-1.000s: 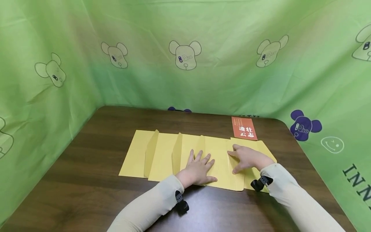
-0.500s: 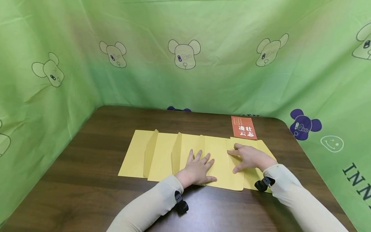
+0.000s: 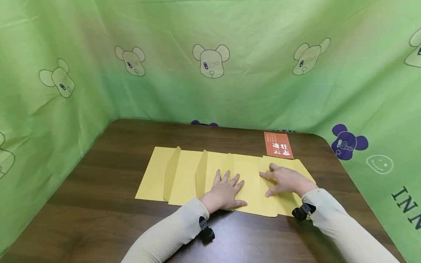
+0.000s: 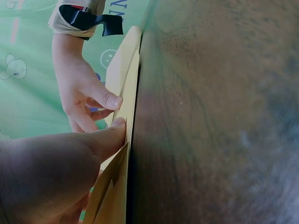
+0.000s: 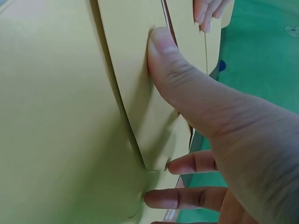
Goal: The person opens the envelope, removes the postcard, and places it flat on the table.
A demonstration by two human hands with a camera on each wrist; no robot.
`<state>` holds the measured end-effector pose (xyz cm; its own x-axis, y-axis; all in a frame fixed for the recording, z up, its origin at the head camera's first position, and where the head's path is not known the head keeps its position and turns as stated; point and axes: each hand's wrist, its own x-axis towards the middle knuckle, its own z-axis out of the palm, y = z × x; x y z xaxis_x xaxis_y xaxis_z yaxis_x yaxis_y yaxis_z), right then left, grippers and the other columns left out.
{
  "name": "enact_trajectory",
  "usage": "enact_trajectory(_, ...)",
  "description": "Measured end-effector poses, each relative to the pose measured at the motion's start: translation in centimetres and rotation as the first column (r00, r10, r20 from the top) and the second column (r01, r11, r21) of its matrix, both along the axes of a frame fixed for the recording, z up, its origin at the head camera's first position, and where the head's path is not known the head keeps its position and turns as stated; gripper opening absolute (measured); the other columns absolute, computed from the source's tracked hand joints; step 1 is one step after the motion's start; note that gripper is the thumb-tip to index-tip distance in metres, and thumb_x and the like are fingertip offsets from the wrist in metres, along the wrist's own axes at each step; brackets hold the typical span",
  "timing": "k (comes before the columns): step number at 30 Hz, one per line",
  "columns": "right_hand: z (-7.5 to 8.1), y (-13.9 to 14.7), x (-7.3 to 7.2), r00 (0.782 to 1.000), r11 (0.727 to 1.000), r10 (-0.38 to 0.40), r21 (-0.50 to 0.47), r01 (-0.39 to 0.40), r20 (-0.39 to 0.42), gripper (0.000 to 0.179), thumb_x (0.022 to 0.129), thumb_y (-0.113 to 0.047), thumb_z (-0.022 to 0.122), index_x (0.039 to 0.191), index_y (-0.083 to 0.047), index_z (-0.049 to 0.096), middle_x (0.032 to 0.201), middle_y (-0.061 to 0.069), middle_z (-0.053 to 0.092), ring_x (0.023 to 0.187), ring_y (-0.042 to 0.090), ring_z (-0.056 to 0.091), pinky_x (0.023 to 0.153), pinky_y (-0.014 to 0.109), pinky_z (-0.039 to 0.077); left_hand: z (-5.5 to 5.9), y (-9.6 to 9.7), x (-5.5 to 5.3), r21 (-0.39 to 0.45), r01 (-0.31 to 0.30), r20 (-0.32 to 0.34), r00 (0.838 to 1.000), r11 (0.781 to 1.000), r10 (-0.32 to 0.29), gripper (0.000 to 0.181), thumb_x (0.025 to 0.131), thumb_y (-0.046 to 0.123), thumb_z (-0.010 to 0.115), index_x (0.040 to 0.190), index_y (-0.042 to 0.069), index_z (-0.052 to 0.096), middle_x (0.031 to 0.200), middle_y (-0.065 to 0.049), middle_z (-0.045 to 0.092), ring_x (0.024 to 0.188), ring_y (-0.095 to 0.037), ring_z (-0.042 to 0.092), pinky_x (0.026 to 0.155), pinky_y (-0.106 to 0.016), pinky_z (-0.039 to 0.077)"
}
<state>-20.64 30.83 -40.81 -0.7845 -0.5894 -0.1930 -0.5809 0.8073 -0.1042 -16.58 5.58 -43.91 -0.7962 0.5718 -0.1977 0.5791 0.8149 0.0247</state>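
Note:
Several yellow envelopes (image 3: 188,177) lie in an overlapping row across the table, some with their flaps raised. My left hand (image 3: 223,195) rests on the row with its fingers spread, over the fourth envelope (image 3: 246,168) and the flap beside it. On that envelope's right-hand flap (image 3: 268,204), the thumb and fingertips of my right hand (image 3: 287,180) touch the paper. In the right wrist view, the thumb (image 5: 164,51) presses on the flap while the other fingers reach out, loosely bent. Beneath this flap the rightmost envelope (image 3: 297,168) is partly hidden.
A red card (image 3: 279,145) with white characters lies just behind the rightmost envelope. Brown wood tabletop (image 3: 98,226) extends in front of and to the left of the row. Green patterned cloth (image 3: 210,98) hangs along the back and both sides.
My right wrist has shifted slightly to the right, its thumb and fingertips staying on the flap. The left hand and the envelopes stay almost unchanged.

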Motion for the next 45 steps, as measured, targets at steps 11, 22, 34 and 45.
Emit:
enact_trajectory(11, 0.1, 0.0, 0.5, 0.999, 0.999, -0.041, -0.015, 0.041, -0.027, 0.079, 0.073, -0.061, 0.076, 0.132, -0.009, 0.066, 0.088, 0.006, 0.046, 0.068, 0.016, 0.045, 0.063, 0.036, 0.044, 0.1, 0.0, -0.1, -0.007, 0.001, -0.009, 1.000, 1.000, -0.001, 0.076, 0.095, 0.070, 0.040, 0.158, 0.029, 0.030, 0.164, 0.004, 0.022, 0.151, -0.028, 0.015, 0.118, -0.056, 0.005)
enact_trajectory(22, 0.0, 0.1, 0.8, 0.995, 0.995, -0.096, 0.002, 0.096, -0.017, 0.078, 0.072, -0.061, 0.078, 0.131, -0.011, 0.067, 0.093, 0.010, 0.056, 0.071, 0.018, 0.051, 0.068, 0.045, 0.050, 0.1, 0.0, 0.0, -0.007, 0.005, -0.009, 1.000, 1.000, -0.006, 0.076, 0.094, 0.071, 0.040, 0.158, 0.029, 0.030, 0.164, 0.004, 0.022, 0.151, -0.028, 0.015, 0.118, -0.056, 0.006)
enact_trajectory(34, 0.0, 0.0, 1.3, 0.995, 0.995, -0.093, -0.048, 0.090, -0.045, 0.076, 0.071, -0.059, 0.079, 0.127, -0.009, 0.070, 0.079, -0.002, 0.041, 0.062, 0.013, 0.038, 0.056, 0.031, 0.036, 0.5, 0.0, 0.1, -0.007, 0.003, -0.004, 1.000, 1.000, -0.003, 0.075, 0.095, 0.070, 0.042, 0.158, 0.030, 0.031, 0.164, 0.005, 0.022, 0.150, -0.028, 0.015, 0.119, -0.055, 0.006)
enact_trajectory(45, -0.5, 0.2, 1.2, 0.990, 0.987, -0.141, -0.079, 0.139, -0.019, 0.075, 0.070, -0.058, 0.081, 0.124, -0.008, 0.071, 0.078, -0.002, 0.044, 0.064, 0.014, 0.039, 0.057, 0.031, 0.037, 0.3, 0.0, 0.2, -0.016, -0.004, -0.001, 1.000, 1.000, 0.004, 0.076, 0.094, 0.070, 0.041, 0.158, 0.030, 0.030, 0.164, 0.005, 0.021, 0.151, -0.028, 0.014, 0.119, -0.055, 0.006)
